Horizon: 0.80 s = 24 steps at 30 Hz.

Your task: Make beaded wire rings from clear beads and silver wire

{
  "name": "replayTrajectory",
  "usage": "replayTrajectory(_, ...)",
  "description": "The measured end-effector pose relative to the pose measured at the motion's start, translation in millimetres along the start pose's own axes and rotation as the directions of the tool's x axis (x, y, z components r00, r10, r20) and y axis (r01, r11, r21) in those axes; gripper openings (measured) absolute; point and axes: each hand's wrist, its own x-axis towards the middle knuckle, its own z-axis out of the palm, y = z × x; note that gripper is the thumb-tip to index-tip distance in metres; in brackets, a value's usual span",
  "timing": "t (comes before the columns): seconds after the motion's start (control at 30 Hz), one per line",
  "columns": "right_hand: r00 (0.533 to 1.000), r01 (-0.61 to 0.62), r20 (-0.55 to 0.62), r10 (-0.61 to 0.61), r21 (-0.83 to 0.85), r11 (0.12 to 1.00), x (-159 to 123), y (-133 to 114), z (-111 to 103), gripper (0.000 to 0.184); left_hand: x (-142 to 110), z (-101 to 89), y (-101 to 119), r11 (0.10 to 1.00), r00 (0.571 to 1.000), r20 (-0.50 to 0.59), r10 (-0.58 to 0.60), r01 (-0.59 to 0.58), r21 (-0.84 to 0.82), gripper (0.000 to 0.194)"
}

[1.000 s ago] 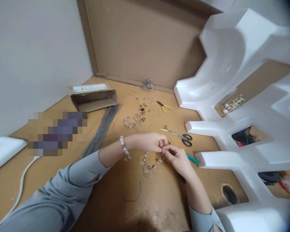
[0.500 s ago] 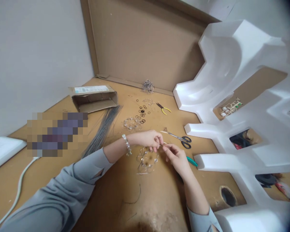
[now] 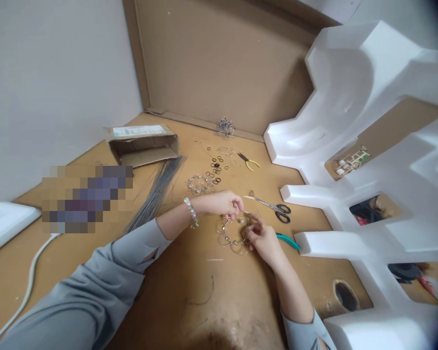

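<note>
A wire ring with looped edges and clear beads [image 3: 227,238] stands between my hands, just above the wooden table. My right hand [image 3: 264,240] grips its right side with thumb and fingers, the index finger stretched toward the top. At the upper rim, my left hand [image 3: 230,203] is closed, its fingers curled around a thin wire whose end shows near the fingertips. Part of the ring is hidden behind both hands. Beyond my left wrist lies a second beaded wire ring [image 3: 199,184]. A teal-handled tool [image 3: 289,240] sits partly under my right hand.
Black-handled scissors [image 3: 280,210] and yellow-handled pliers [image 3: 249,162] lie to the right. Several dark small rings [image 3: 216,166], a bundle of grey wires [image 3: 155,194] and an open cardboard box [image 3: 142,146] are farther back. White foam packing [image 3: 336,194] borders the right side.
The beaded wire ring, which lay below my hands, is now raised and shifted right into my right hand's grip. My right hand has moved slightly down and left; the left stays near its place.
</note>
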Motion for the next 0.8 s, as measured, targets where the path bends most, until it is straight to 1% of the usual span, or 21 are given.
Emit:
replayTrajectory(0.13,0.998,0.020,-0.053,-0.025,-0.078,0.997,2,5,-2,0.035,-2,-0.5,1,0.999,1.000,0.021,-0.008,0.007,0.039,0.014)
replayTrajectory(0.2,0.997,0.011,-0.076,-0.019,-0.103,0.995,3,8,-1,0.029,-2,-0.5,0,0.999,1.000,0.022,-0.015,0.014,0.049,0.011)
replayTrajectory(0.27,0.996,0.011,-0.088,-0.021,-0.115,0.993,4,9,0,0.028,-1,0.0,-3,0.999,0.999,0.022,-0.027,0.026,0.043,0.009)
replayTrajectory(0.37,0.994,0.041,-0.090,-0.055,-0.149,0.988,4,9,1,0.028,1,1.5,-7,0.998,0.999,0.015,-0.046,0.045,0.054,0.007)
replayTrajectory(0.5,0.990,0.076,-0.099,-0.098,-0.201,0.977,3,8,0,0.027,5,3.9,-14,0.993,1.000,0.007,-0.029,0.028,0.118,0.002)
replayTrajectory(0.6,0.992,0.058,-0.102,-0.081,-0.209,0.976,2,7,-1,0.026,5,4.4,-16,0.992,1.000,0.002,-0.010,0.009,0.124,0.002)
replayTrajectory(0.7,0.994,0.025,-0.101,-0.047,-0.210,0.977,2,7,-1,0.025,2,3.6,-13,0.996,0.999,0.049,0.015,-0.020,0.090,0.005)
replayTrajectory(0.8,0.995,0.012,-0.097,-0.034,-0.211,0.977,2,5,-1,0.025,-1,3.3,-9,0.994,0.993,0.108,0.042,-0.053,0.094,0.008)
